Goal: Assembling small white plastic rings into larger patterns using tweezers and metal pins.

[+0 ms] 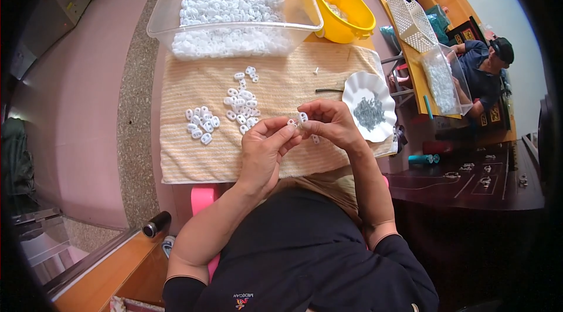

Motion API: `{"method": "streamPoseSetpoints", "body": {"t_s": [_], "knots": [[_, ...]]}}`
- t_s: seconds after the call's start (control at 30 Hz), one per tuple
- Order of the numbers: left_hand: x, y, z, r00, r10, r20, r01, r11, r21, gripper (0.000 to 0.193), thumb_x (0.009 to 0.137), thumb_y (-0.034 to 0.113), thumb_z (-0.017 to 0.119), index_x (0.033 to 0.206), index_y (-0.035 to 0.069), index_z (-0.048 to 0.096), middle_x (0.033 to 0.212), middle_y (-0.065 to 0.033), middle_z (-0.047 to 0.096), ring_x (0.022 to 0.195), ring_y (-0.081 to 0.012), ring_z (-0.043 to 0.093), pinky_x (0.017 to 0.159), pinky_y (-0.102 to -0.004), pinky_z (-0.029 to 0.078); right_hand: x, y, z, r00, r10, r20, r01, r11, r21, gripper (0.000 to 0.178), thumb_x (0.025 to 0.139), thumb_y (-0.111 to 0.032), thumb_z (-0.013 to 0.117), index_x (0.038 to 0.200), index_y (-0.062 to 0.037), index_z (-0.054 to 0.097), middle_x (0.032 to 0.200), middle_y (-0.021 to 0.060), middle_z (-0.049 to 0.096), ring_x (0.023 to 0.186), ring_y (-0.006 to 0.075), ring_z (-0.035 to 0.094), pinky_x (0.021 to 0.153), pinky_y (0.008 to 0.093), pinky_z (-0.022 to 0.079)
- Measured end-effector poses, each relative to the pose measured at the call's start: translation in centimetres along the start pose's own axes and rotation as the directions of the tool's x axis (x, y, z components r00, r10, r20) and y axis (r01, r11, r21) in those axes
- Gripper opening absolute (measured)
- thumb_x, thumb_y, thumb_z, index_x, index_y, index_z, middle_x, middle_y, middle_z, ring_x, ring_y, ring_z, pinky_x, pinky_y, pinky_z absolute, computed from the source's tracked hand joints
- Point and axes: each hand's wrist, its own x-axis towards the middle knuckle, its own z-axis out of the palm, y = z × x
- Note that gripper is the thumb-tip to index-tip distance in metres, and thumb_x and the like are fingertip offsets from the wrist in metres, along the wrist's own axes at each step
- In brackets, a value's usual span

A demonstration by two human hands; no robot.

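Observation:
Over the striped towel, my two hands meet in front of me. My left hand (265, 149) pinches a small white plastic piece (291, 122) between thumb and fingertips. My right hand (333, 126) grips a white oval plastic piece with two holes (302, 117), close against the left fingertips. Whether the two pieces touch is too small to tell. Another white piece (315, 139) lies under the right hand. Loose two-holed pieces form a left pile (202, 123) and a middle pile (240, 101). Right of my hands, a white wavy-edged dish (384, 84) holds small dark grey parts (368, 112).
Beyond the towel (187, 89) stand a clear bin (234, 29) of white pieces and a yellow tub (343, 29). A thin black stick (329, 90) lies by the dish. At right, a person (478, 68) sits behind another clear bin (463, 92), near a white basket (410, 21).

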Motion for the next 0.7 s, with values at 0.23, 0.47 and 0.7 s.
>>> {"method": "streamPoseSetpoints", "body": {"t_s": [0.23,0.47,0.7], "knots": [[-0.02,-0.05,-0.06,1.0,-0.015,-0.001,0.015,1.0,0.018,0.013,0.087,0.001,0.063,0.1,0.0,0.06,0.092,-0.0101,0.066,0.079,-0.0158,0.065,0.073,-0.0263,0.057,-0.12,0.14,0.07,1.0,-0.008,0.001,0.008,1.0,0.013,0.029,0.088,-0.002,0.064,0.115,0.0052,0.057,0.091,0.0112,0.069,0.08,0.0153,0.067,0.068,0.0244,0.055],[-0.1,0.06,0.06,1.0,-0.022,-0.005,0.022,0.999,0.025,0.014,0.087,0.001,0.063,0.101,0.0,0.06,0.093,-0.0109,0.066,0.078,-0.0155,0.066,0.073,-0.0257,0.057,-0.2,0.36,-0.2,1.0,0.005,0.012,-0.005,1.0,-0.005,0.03,0.087,-0.001,0.064,0.115,0.006,0.057,0.093,0.0121,0.068,0.082,0.0175,0.068,0.071,0.027,0.056],[-0.07,-0.04,-0.01,1.0,-0.029,0.005,0.028,0.999,0.021,0.015,0.087,0.0,0.063,0.101,-0.001,0.06,0.093,-0.0107,0.066,0.079,-0.0152,0.066,0.073,-0.0257,0.057,-0.35,0.47,-0.23,1.0,0.012,0.005,-0.012,1.0,0.012,0.03,0.087,-0.001,0.064,0.115,0.0056,0.057,0.093,0.0124,0.068,0.083,0.0183,0.068,0.071,0.0275,0.056]]}}
